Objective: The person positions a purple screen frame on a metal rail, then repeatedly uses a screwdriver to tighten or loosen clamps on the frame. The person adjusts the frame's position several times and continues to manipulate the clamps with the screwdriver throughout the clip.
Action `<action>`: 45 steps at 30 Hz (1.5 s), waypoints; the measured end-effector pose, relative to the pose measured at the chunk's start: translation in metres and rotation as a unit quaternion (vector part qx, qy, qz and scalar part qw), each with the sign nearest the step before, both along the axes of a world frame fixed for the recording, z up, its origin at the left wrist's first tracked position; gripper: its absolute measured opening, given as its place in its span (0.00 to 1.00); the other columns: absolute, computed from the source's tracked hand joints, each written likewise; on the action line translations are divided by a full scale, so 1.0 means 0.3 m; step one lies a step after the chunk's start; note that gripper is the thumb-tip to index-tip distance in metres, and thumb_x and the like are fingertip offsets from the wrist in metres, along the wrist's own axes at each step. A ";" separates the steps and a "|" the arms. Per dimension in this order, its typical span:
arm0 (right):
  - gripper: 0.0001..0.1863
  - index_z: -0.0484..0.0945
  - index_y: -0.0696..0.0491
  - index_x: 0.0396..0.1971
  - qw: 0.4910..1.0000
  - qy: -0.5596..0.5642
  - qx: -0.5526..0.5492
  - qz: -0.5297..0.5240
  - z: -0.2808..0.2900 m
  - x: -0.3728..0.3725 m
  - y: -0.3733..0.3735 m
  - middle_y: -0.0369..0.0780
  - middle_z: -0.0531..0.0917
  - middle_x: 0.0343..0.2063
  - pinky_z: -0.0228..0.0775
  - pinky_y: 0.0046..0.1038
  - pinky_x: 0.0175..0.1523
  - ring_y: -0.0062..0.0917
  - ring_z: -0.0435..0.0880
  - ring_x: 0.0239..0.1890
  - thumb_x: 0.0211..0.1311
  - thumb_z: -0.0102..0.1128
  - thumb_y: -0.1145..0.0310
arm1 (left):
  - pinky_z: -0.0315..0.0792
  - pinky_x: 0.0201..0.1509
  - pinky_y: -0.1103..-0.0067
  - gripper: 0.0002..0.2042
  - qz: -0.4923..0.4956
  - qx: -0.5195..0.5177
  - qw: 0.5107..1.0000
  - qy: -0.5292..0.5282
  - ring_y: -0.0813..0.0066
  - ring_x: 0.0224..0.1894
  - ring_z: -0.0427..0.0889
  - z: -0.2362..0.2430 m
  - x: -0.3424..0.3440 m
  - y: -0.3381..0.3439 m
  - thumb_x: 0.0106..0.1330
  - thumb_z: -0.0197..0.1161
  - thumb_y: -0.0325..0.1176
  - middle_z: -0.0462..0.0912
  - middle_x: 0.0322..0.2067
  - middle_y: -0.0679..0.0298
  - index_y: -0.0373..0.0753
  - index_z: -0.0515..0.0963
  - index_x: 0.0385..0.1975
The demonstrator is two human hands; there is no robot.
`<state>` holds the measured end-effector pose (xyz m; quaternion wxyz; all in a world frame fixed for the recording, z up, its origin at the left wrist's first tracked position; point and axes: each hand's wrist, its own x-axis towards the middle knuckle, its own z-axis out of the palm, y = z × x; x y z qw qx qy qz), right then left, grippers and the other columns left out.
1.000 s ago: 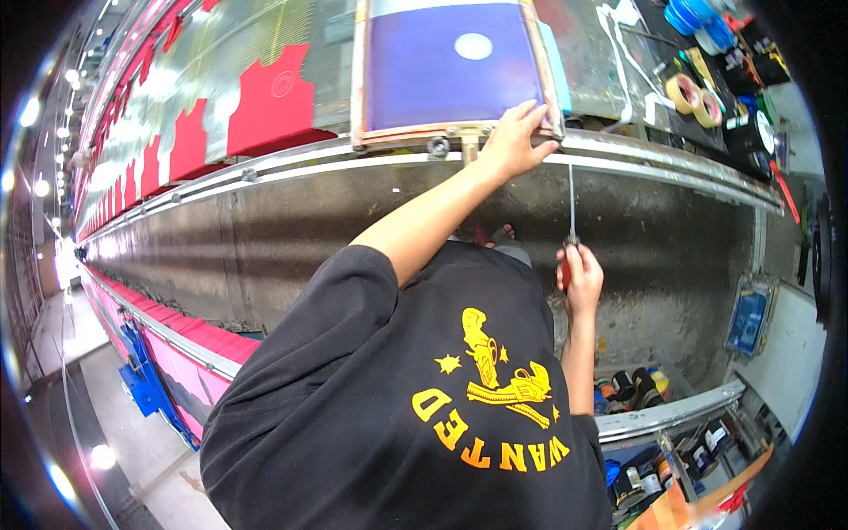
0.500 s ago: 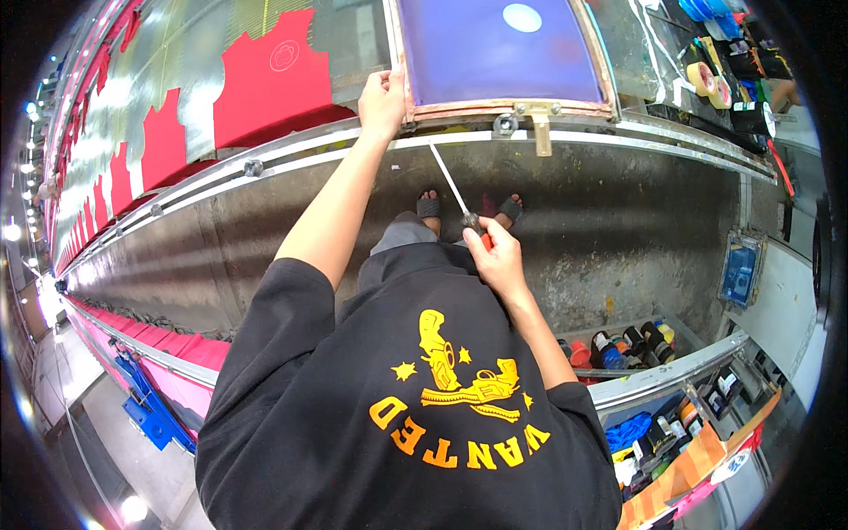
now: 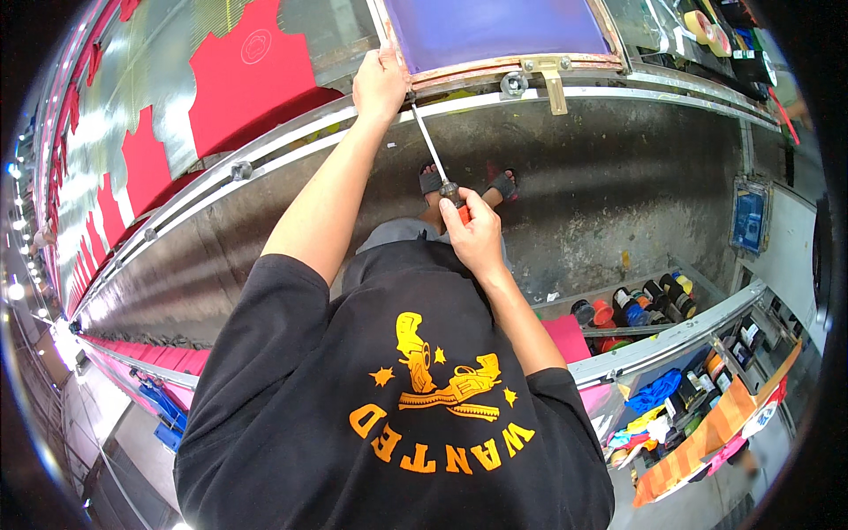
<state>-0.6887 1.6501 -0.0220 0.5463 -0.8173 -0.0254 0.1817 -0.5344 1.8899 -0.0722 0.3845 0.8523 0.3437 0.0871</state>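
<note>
My left hand (image 3: pixel 380 87) is closed around the near left corner of a screen-printing frame (image 3: pixel 468 71) with blue-violet mesh (image 3: pixel 495 34). In my right hand (image 3: pixel 474 234) is a screwdriver (image 3: pixel 427 134) with a long metal shaft and a dark and red handle, partly hidden by my fingers. Its shaft slants up and left, and the tip is at the frame's corner, just beside my left hand. Whether the tip sits in a screw is too small to tell. A brass-coloured bracket (image 3: pixel 555 91) is fixed to the frame's near edge.
Red cut fabric pieces (image 3: pixel 247 93) lie along the table to the left. A metal rail (image 3: pixel 671 99) runs along the table's near edge. Tape rolls (image 3: pixel 698 28) lie at the far right. Several ink containers (image 3: pixel 632 309) and an orange-striped box (image 3: pixel 698 455) stand behind me at right.
The screwdriver has moved up and left, bringing its tip to the frame's corner. My left hand keeps hold of the frame. The whole view has shifted slightly.
</note>
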 end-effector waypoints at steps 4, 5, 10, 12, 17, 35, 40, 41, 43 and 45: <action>0.16 0.82 0.60 0.46 1.000 -0.012 0.000 -0.003 -0.005 0.002 0.002 0.48 0.86 0.32 0.76 0.35 0.40 0.36 0.86 0.32 0.68 0.68 0.62 | 0.75 0.56 0.56 0.25 -0.021 -0.022 0.999 0.025 0.41 0.52 0.84 0.016 -0.001 0.001 0.81 0.45 0.53 0.87 0.45 0.44 0.37 0.80 0.47; 0.16 0.83 0.60 0.46 1.000 -0.021 0.001 -0.001 -0.008 0.001 0.001 0.46 0.85 0.30 0.75 0.32 0.39 0.31 0.84 0.30 0.69 0.68 0.62 | 0.75 0.56 0.56 0.25 -0.017 -0.013 0.999 0.027 0.41 0.52 0.84 0.015 -0.001 0.001 0.81 0.45 0.53 0.87 0.45 0.44 0.37 0.80 0.47; 0.16 0.83 0.60 0.47 1.000 -0.027 0.012 -0.001 -0.005 -0.001 0.003 0.41 0.85 0.26 0.73 0.28 0.36 0.22 0.81 0.27 0.69 0.69 0.62 | 0.75 0.56 0.55 0.25 -0.016 -0.002 1.000 0.019 0.40 0.52 0.84 0.018 0.000 -0.003 0.81 0.45 0.53 0.87 0.44 0.44 0.37 0.80 0.46; 0.17 0.82 0.60 0.46 1.000 -0.014 0.010 0.001 0.000 0.000 0.002 0.46 0.86 0.31 0.76 0.33 0.40 0.34 0.85 0.32 0.69 0.68 0.62 | 0.75 0.56 0.55 0.25 -0.017 -0.016 0.999 0.024 0.40 0.52 0.84 0.018 0.000 -0.004 0.81 0.44 0.53 0.87 0.44 0.45 0.37 0.80 0.46; 0.18 0.82 0.61 0.46 0.994 -0.095 -0.060 -0.011 0.002 -0.014 0.032 0.48 0.86 0.35 0.77 0.38 0.42 0.43 0.87 0.35 0.68 0.68 0.60 | 0.74 0.57 0.55 0.25 -0.028 -0.029 0.998 0.056 0.41 0.53 0.84 -0.001 0.007 0.013 0.81 0.42 0.53 0.87 0.45 0.45 0.37 0.80 0.47; 0.17 0.84 0.57 0.38 0.877 0.334 0.337 -0.074 -0.063 0.011 0.002 0.34 0.82 0.25 0.61 0.18 0.20 0.12 0.73 0.17 0.75 0.64 0.56 | 0.73 0.60 0.57 0.26 -0.023 0.013 0.997 0.071 0.41 0.54 0.84 0.028 0.002 -0.016 0.81 0.39 0.50 0.87 0.47 0.43 0.36 0.82 0.51; 0.16 0.81 0.57 0.42 0.821 0.391 0.409 -0.076 -0.083 0.022 -0.003 0.36 0.83 0.29 0.60 0.17 0.18 0.13 0.73 0.16 0.78 0.61 0.57 | 0.75 0.57 0.57 0.25 -0.023 0.022 0.998 0.056 0.47 0.47 0.86 0.012 0.012 -0.002 0.81 0.40 0.48 0.88 0.40 0.47 0.36 0.83 0.45; 0.16 0.81 0.57 0.42 0.842 0.369 0.389 -0.063 -0.094 0.027 -0.013 0.35 0.82 0.27 0.59 0.18 0.18 0.13 0.72 0.16 0.78 0.60 0.57 | 0.76 0.55 0.57 0.24 -0.052 0.023 0.996 0.070 0.47 0.46 0.87 0.023 0.011 -0.013 0.80 0.42 0.47 0.88 0.38 0.46 0.35 0.83 0.43; 0.17 0.81 0.57 0.41 0.896 0.319 0.310 -0.001 -0.076 0.055 -0.020 0.34 0.80 0.24 0.57 0.19 0.18 0.12 0.69 0.15 0.80 0.58 0.56 | 0.79 0.46 0.54 0.20 -0.043 0.045 0.997 0.053 0.46 0.41 0.88 -0.015 0.007 0.025 0.77 0.49 0.42 0.86 0.35 0.41 0.31 0.82 0.36; 0.17 0.82 0.57 0.43 0.925 0.295 0.238 -0.008 -0.013 0.079 -0.049 0.32 0.80 0.24 0.57 0.18 0.19 0.12 0.70 0.16 0.79 0.60 0.55 | 0.80 0.52 0.51 0.20 -0.015 0.027 0.995 0.097 0.38 0.48 0.86 0.007 0.013 0.001 0.75 0.53 0.47 0.86 0.40 0.40 0.33 0.79 0.42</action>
